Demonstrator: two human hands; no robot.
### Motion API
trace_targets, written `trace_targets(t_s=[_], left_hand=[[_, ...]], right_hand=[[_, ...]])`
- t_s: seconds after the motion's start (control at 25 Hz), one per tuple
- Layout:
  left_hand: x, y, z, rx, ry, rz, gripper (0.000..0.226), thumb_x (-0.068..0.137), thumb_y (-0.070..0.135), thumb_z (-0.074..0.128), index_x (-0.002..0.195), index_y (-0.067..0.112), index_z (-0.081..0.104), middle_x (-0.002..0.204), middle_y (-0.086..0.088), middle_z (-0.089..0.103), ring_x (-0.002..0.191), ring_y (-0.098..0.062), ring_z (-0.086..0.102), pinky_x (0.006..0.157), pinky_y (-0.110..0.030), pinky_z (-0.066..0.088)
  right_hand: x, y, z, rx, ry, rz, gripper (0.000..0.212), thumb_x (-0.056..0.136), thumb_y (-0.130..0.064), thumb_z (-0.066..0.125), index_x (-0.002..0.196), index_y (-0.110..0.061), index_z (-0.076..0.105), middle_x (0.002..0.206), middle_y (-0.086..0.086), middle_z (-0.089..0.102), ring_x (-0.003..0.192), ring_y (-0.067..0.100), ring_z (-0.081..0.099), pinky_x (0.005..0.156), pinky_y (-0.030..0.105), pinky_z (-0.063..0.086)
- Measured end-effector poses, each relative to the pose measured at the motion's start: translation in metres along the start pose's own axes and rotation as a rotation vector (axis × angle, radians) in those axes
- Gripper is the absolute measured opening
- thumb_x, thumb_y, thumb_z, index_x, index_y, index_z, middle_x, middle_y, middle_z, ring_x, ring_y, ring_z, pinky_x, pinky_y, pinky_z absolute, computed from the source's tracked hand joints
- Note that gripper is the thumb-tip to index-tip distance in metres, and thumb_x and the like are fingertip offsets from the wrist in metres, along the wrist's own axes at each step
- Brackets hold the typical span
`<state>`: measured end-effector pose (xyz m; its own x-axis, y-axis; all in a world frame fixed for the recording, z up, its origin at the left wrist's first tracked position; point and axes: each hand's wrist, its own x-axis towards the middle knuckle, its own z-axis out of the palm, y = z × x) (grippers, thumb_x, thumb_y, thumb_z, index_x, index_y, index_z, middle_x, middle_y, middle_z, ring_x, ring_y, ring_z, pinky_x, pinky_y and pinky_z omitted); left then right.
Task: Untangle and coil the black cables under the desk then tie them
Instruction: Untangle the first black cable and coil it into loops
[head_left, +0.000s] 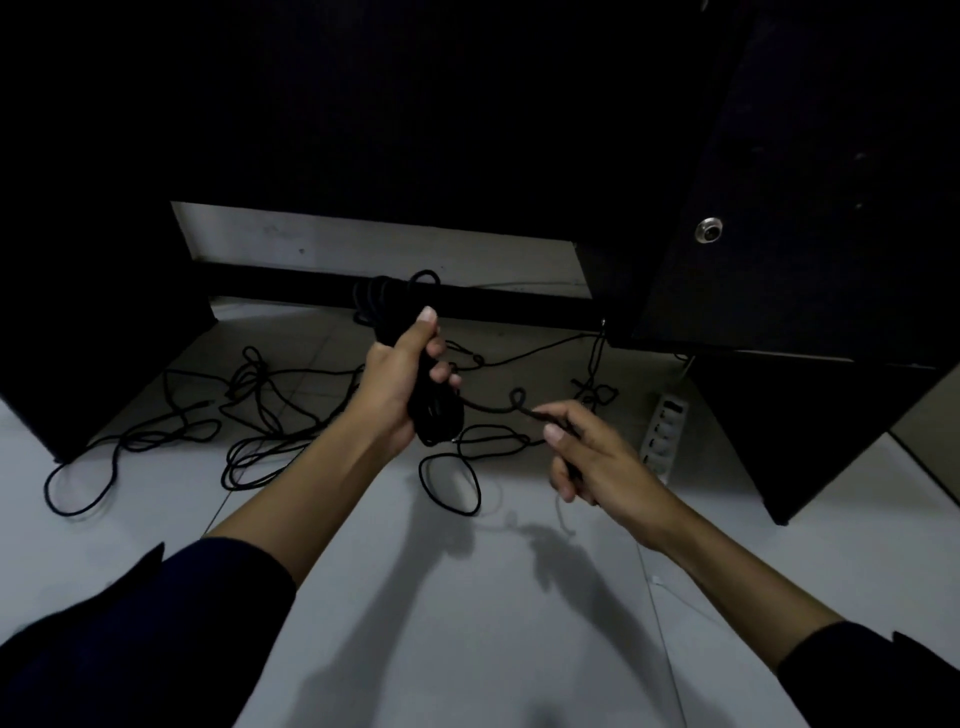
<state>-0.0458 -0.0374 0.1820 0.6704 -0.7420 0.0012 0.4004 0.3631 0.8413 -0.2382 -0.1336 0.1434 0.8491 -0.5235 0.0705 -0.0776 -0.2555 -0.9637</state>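
Black coil (434, 410) in left grip (400, 384) (thumb up).

Looks like an office or home workstation, seen from floor level under a black desk (779, 182) w/ dark side panels. Pale tiled floor (467, 597), light wall strip behind. Loose black cables (260, 415) sprawl over the tiles, and a white power strip (665, 431) lies by the right panel, i.e. typical computer-desk wiring.
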Motion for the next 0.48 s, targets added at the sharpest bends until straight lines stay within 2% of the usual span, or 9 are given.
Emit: trace_targets(t_s=[0.08,0.2,0.28,0.36,0.48], left_hand=[[0.0,0.006,-0.005,0.044,-0.009,-0.008,0.028,0.098,0.026,0.052,0.072,0.018,0.048,0.057,0.007,0.042,0.04,-0.006,0.036,0.046,-0.021,0.041],[0.0,0.011,-0.008,0.139,-0.053,-0.017,0.028,0.098,0.028,0.053,0.072,0.018,0.049,0.058,0.006,0.043,0.041,-0.006,0.036,0.045,-0.021,0.041],[0.0,0.009,-0.006,0.187,-0.079,-0.034,0.027,0.097,0.029,0.054,0.072,0.018,0.05,0.058,0.006,0.043,0.042,-0.007,0.036,0.045,-0.022,0.041],[-0.001,0.003,-0.003,0.185,-0.091,-0.056,0.027,0.097,0.029,0.054,0.073,0.018,0.05,0.058,0.006,0.043,0.042,-0.008,0.036,0.046,-0.023,0.04],[-0.004,-0.007,-0.001,0.157,-0.119,-0.072,0.027,0.096,0.03,0.056,0.073,0.017,0.052,0.057,0.005,0.045,0.04,-0.008,0.038,0.047,-0.025,0.044]], right_hand=[[0.004,0.0,-0.009,0.021,0.077,-0.03,0.021,0.102,-0.02,0.042,0.11,-0.024,0.06,0.064,0.001,0.062,0.05,0.007,0.046,0.049,0.019,0.036],[0.01,-0.002,-0.019,0.104,0.21,-0.032,0.025,0.101,-0.017,0.045,0.099,-0.027,0.069,0.098,-0.001,0.064,0.062,0.012,0.052,0.053,0.026,0.041],[0.014,-0.006,-0.023,0.128,0.281,-0.073,0.027,0.1,-0.012,0.045,0.102,-0.022,0.07,0.115,-0.008,0.065,0.057,0.01,0.052,0.053,0.024,0.043],[0.016,-0.013,-0.023,0.124,0.292,-0.116,0.03,0.101,-0.009,0.043,0.11,-0.02,0.069,0.101,-0.01,0.071,0.049,0.008,0.045,0.055,0.022,0.041],[0.016,-0.023,-0.017,-0.023,0.166,-0.141,0.031,0.101,-0.007,0.041,0.116,-0.017,0.066,0.083,-0.006,0.073,0.041,0.007,0.034,0.048,0.018,0.034]])
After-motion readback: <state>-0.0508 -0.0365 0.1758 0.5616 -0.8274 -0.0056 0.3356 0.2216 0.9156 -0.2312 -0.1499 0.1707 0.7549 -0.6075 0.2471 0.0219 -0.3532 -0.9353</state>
